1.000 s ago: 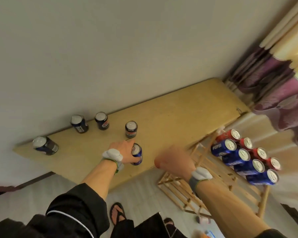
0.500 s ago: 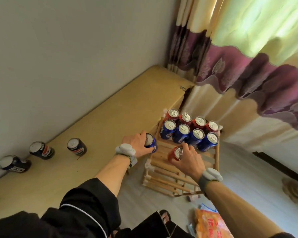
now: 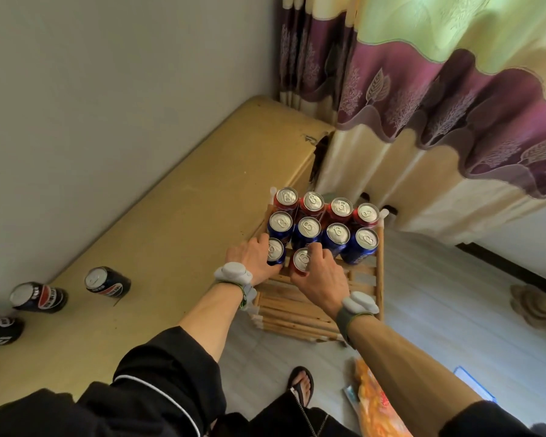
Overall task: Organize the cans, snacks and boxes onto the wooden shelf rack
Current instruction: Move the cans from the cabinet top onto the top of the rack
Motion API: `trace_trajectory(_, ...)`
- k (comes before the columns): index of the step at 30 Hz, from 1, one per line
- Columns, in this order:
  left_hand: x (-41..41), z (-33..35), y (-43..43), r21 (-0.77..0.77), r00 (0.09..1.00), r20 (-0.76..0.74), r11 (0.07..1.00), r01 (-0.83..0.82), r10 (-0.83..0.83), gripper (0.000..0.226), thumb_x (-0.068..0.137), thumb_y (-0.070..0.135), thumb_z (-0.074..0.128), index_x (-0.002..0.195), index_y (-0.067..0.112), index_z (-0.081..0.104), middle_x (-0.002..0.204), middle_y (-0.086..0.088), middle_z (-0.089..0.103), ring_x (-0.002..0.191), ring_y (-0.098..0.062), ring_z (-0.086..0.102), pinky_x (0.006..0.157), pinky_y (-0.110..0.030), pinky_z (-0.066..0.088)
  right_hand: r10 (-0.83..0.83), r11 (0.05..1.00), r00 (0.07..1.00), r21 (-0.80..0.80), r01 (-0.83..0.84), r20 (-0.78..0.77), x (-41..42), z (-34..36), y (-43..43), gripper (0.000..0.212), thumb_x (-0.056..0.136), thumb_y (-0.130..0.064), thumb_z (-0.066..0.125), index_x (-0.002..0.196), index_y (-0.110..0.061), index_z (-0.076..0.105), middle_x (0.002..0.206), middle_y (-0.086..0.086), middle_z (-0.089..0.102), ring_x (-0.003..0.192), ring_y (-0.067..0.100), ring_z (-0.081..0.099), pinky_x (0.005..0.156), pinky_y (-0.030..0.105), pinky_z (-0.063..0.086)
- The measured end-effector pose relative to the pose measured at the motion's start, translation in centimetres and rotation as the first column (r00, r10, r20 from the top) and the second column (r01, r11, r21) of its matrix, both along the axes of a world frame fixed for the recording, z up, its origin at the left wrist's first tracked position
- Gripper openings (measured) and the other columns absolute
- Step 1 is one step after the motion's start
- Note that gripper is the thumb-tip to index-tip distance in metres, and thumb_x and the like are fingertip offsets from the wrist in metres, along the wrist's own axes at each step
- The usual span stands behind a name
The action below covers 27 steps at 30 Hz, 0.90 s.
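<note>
The wooden shelf rack (image 3: 297,312) stands on the pale floor (image 3: 438,294), just beside the right edge of a long yellow table (image 3: 171,228) that runs along the grey wall (image 3: 108,89). A purple, cream and green curtain (image 3: 438,115) hangs behind and to the right of it. On the rack's top shelf eight cans stand upright in two packed rows: four red cans (image 3: 312,201) at the far side and four blue cans (image 3: 337,234) just in front of them. At the near left of those rows, the left hand (image 3: 255,257) is curled round a blue can (image 3: 275,250), gripping it from the side. The right hand (image 3: 322,275) is clamped from above on a red can (image 3: 301,259) beside it. Both cans sit upright over the top shelf; whether they rest on it cannot be told. Three black cans (image 3: 108,282) stand on the table at the left, well apart from the rack. An orange snack bag (image 3: 375,405) lies on the floor at the near right, next to a sandalled foot (image 3: 301,384).
</note>
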State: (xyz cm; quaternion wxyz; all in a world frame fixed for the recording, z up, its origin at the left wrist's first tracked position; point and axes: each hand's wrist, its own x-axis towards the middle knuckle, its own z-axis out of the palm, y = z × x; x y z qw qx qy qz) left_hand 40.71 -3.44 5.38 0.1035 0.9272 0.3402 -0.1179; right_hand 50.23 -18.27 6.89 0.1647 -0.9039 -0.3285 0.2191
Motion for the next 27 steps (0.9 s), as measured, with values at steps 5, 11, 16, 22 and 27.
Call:
trace_trajectory(5, 0.57, -0.25, 0.13, -0.008, 1.0, 0.013, 1.0, 0.018, -0.017, 0.068, 0.08, 0.069, 0.057, 0.125, 0.02, 0.042, 0.118, -0.005, 0.062, 0.101, -0.03, 0.063, 0.072, -0.039, 0.049, -0.028, 0.999, 1.0, 0.019, 0.029, -0.01, -0.02, -0.32, 0.62, 0.064, 0.083, -0.05, 0.069, 0.131, -0.019, 0.039, 0.121, 0.01, 0.056, 0.099, 0.039, 0.064, 0.074, 0.042, 0.051)
trace_trajectory(11, 0.5, -0.37, 0.05, -0.068, 1.0, 0.018, 0.998, 0.0, 0.001, 0.072, 0.08, 0.07, 0.059, 0.129, 0.021, 0.037, 0.123, -0.006, 0.058, 0.105, -0.032, 0.062, 0.074, -0.039, 0.048, -0.026, 0.999, 1.0, 0.022, 0.026, -0.017, 0.26, -0.36, 0.68, 0.065, 0.085, -0.047, 0.067, 0.135, -0.017, 0.038, 0.125, 0.011, 0.057, 0.104, 0.038, 0.063, 0.081, 0.043, 0.052)
trace_trajectory(16, 0.31, -0.58, 0.18, -0.142, 0.999, 0.035, 0.989, -0.033, 0.038, 0.076, 0.075, 0.072, 0.061, 0.128, 0.022, 0.038, 0.124, -0.006, 0.057, 0.106, -0.033, 0.062, 0.081, -0.045, 0.052, -0.046, 0.999, 0.999, 0.023, 0.047, -0.019, 0.15, -0.34, 0.85, 0.067, 0.086, -0.045, 0.068, 0.138, -0.018, 0.036, 0.128, 0.011, 0.056, 0.108, 0.037, 0.062, 0.084, 0.042, 0.051)
trace_trajectory(22, 0.44, -0.89, 0.23, -0.262, 0.99, 0.063, 0.959, -0.105, 0.126, 0.078, 0.065, 0.07, 0.065, 0.121, 0.02, 0.043, 0.118, -0.009, 0.057, 0.104, -0.035, 0.062, 0.085, -0.048, 0.052, -0.02, 0.999, 1.0, -0.026, 0.02, 0.009, 0.24, -0.27, 0.93, 0.071, 0.087, -0.048, 0.067, 0.141, -0.018, 0.032, 0.129, 0.011, 0.054, 0.109, 0.039, 0.062, 0.078, 0.043, 0.049)
trace_trajectory(27, 0.39, -0.98, 0.07, -0.253, 0.992, 0.015, 0.961, -0.116, 0.124, 0.068, 0.074, 0.054, 0.07, 0.123, 0.016, 0.041, 0.12, -0.013, 0.057, 0.106, -0.039, 0.061, 0.086, -0.05, 0.052, 0.027, 0.997, 0.995, -0.071, -0.021, 0.099, 0.28, -0.19, 0.06, 0.074, 0.083, -0.055, 0.067, 0.137, -0.017, 0.034, 0.128, 0.008, 0.051, 0.11, 0.034, 0.058, 0.075, 0.04, 0.048)
